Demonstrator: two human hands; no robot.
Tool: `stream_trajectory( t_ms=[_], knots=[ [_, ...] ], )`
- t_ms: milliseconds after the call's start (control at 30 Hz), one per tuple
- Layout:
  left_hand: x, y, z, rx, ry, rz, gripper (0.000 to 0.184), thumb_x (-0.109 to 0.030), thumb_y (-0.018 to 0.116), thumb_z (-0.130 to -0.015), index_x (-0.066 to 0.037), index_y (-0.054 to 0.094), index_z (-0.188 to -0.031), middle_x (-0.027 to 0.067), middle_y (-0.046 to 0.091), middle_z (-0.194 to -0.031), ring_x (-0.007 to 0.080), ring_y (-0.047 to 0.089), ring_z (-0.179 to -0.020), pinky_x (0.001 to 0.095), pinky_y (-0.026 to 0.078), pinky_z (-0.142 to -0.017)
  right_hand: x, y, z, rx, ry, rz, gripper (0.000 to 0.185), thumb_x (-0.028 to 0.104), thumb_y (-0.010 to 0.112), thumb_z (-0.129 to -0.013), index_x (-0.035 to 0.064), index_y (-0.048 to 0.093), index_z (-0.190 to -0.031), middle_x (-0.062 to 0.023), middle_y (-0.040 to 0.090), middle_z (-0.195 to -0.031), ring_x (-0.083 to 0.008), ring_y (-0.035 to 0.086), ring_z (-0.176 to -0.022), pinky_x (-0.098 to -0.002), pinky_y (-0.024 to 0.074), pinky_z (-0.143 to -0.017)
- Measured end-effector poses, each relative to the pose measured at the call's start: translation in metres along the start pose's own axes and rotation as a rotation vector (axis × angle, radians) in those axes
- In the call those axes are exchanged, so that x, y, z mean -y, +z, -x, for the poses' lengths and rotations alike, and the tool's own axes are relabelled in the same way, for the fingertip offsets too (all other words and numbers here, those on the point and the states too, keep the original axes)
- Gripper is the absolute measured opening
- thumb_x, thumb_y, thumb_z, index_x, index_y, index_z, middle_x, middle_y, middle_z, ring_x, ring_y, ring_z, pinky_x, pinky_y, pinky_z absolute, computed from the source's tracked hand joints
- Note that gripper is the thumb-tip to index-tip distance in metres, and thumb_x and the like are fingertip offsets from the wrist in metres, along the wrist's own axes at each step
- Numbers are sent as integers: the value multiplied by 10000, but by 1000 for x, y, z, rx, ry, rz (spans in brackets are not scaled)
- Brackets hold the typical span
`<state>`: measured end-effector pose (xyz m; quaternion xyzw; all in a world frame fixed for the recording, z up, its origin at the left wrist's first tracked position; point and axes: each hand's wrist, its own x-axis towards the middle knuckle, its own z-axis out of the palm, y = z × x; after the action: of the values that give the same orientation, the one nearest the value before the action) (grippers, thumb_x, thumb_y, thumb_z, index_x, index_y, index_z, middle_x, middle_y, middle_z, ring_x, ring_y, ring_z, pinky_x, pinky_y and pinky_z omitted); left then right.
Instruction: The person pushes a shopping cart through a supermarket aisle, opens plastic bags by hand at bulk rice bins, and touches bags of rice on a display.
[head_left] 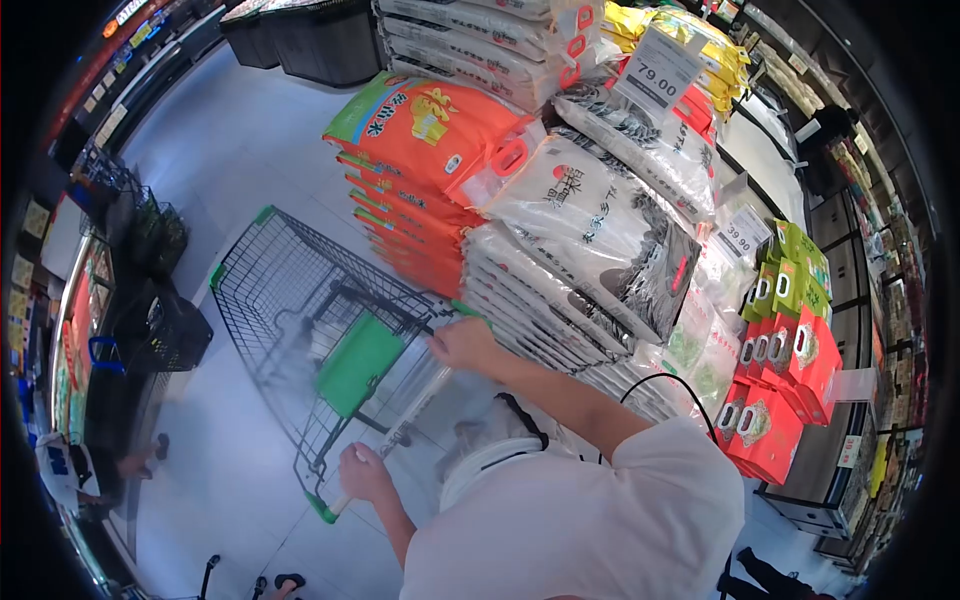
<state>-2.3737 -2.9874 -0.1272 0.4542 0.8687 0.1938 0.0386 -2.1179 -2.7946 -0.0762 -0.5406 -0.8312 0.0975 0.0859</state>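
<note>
A wire shopping cart point(300, 290) with green corners and a green seat panel point(358, 365) stands in front of me, pointing to the upper left. Its push handle point(425, 395) runs slantwise between my hands. My left hand point(365, 472) is closed round the handle's lower end, near the green end cap point(321, 507). Farther up, my right hand point(465, 345) grips the other end, beside the stacked rice bags. Nearest to it are orange rice bags point(430, 125) and white-and-grey rice bags point(590, 220). Some fingers of both hands are hidden.
Price signs point(660, 70) stand on the rice display. Red gift packs point(780, 370) and green packs point(790, 270) sit at the right. Black baskets point(160, 325) and a person in a white cap point(70, 470) are at the left. Black bins point(315, 40) stand ahead.
</note>
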Motion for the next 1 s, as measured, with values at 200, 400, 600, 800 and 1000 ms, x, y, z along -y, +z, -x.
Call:
stream_trajectory(
  t_ms=[200, 400, 600, 800, 1000],
  knots=[
    [5, 14, -62, -71, 3, -40, 269, -300, 540, -917, -81, 695, -894, 79, 679, -872, 324, 620, -754, 467, 441, -661, 14, 18, -62, -37, -27, 27, 406, 389, 518, -896, 97, 681, -665, -121, 645, -602, -322, 645, -582, -458, 505, -601],
    [21, 31, -131, -12, -56, -92, 320, -344, 531, -909, -84, 716, -887, 104, 687, -845, 333, 627, -755, 473, 452, -677, 32, 36, -123, -11, -4, 6, 434, 392, 489, -903, 89, 686, -662, -132, 661, -629, -322, 655, -600, -456, 508, -621],
    [45, 46, -205, -41, -41, -146, 379, -385, 525, -901, -77, 744, -871, 158, 697, -778, 357, 658, -689, 479, 488, -634, 54, 61, -183, -31, 5, -67, 428, 376, 484, -891, 103, 694, -637, -128, 656, -608, -327, 651, -584, -460, 514, -622],
    [78, 76, -283, 11, -21, -227, 391, -363, 496, -913, -54, 736, -891, 151, 688, -761, 365, 633, -741, 513, 440, -646, 73, 82, -241, -55, -30, -103, 391, 330, 497, -876, 92, 657, -610, -120, 622, -563, -322, 623, -529, -467, 489, -535],
    [87, 90, -351, -21, 9, -267, 387, -348, 462, -891, -79, 735, -831, 159, 679, -730, 376, 629, -705, 516, 432, -645, 78, 127, -300, -178, -136, -103, 301, 287, 549, -793, 106, 610, -560, -98, 586, -513, -294, 597, -473, -430, 453, -462]
  ],
)
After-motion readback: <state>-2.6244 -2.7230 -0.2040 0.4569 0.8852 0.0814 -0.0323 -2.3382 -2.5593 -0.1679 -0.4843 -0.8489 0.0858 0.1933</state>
